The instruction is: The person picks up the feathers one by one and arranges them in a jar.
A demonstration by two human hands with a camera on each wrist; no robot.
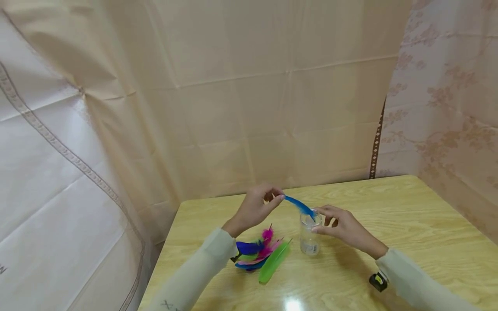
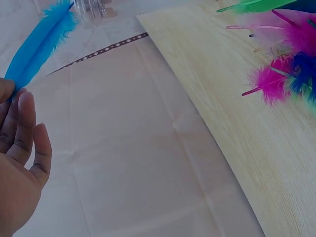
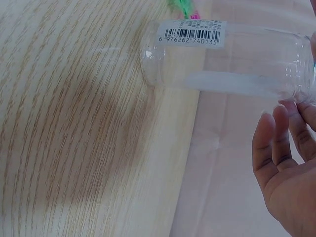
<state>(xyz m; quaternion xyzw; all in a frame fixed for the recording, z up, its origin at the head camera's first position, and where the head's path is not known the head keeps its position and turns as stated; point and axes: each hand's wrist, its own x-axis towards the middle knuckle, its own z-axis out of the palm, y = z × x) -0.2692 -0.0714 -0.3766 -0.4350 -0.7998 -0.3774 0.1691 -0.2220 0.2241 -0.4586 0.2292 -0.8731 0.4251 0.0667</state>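
Note:
My left hand (image 1: 258,206) pinches a blue feather (image 1: 297,203) by its broad tip, between thumb and fingers. The feather slants down to the right, its quill end at the mouth of a clear jar (image 1: 310,237). My right hand (image 1: 344,225) holds that jar near its rim, thumb on the near side and fingers behind. The jar stands upright on the table, and a white barcode label (image 3: 191,33) shows low on its wall in the right wrist view. Left of the jar lies a loose pile of feathers, among them a green feather (image 1: 273,262), a magenta feather (image 1: 267,234) and a dark blue feather (image 1: 249,247).
Everything stands on a wood-grain table (image 1: 389,216). A beige cloth (image 1: 272,108) hangs behind its far edge, with a patterned cloth (image 1: 459,129) along the right and a white cloth (image 1: 58,194) at the left. My left forearm passes close beside the feather pile.

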